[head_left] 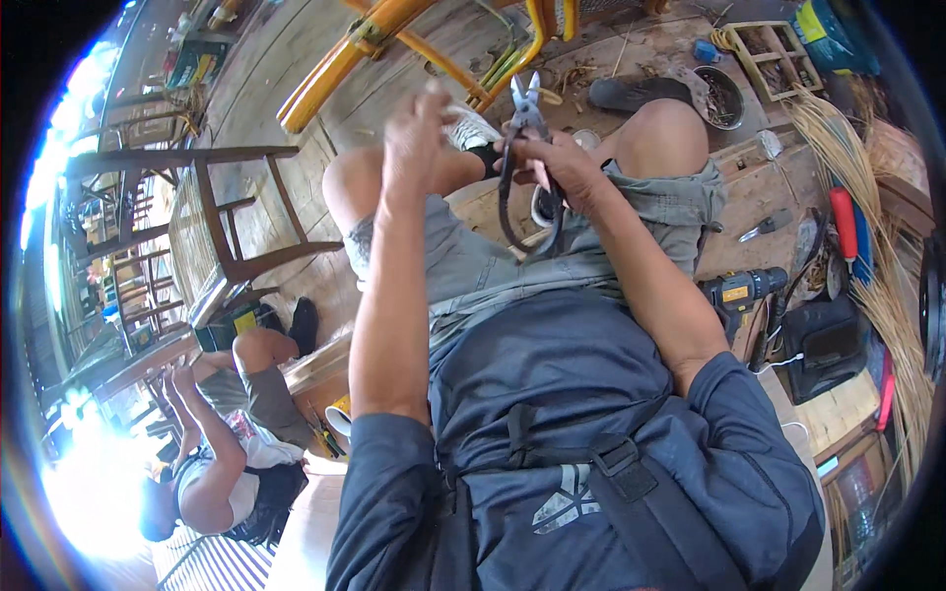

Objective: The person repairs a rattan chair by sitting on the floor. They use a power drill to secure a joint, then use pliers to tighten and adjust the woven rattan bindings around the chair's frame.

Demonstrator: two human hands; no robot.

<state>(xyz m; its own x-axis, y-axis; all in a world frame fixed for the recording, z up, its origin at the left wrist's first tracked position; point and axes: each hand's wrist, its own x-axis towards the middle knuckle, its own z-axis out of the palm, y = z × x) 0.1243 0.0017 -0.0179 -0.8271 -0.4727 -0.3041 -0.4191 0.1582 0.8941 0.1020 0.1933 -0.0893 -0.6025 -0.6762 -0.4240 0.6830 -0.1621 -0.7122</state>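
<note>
My right hand (570, 169) is closed around a pair of cutting pliers (528, 110) in front of my lap. The silver jaws point away from me and stand apart; the bowed black handles reach back toward my shorts. My left hand (414, 138) is raised above my left knee, away from the pliers. Its fingers are smeared by motion, so what they hold, if anything, cannot be made out. Beyond both hands lies a yellow cane-like frame (340, 69) with a binding around one joint.
A cordless drill (741, 291), a black pouch (826, 340) and a red-handled tool (844, 225) lie at my right, beside long rattan strands (877, 217). A metal bowl (719, 97) and wooden tray (774, 59) stand farther off. Left are a wooden chair frame (222, 212) and another person (232, 443).
</note>
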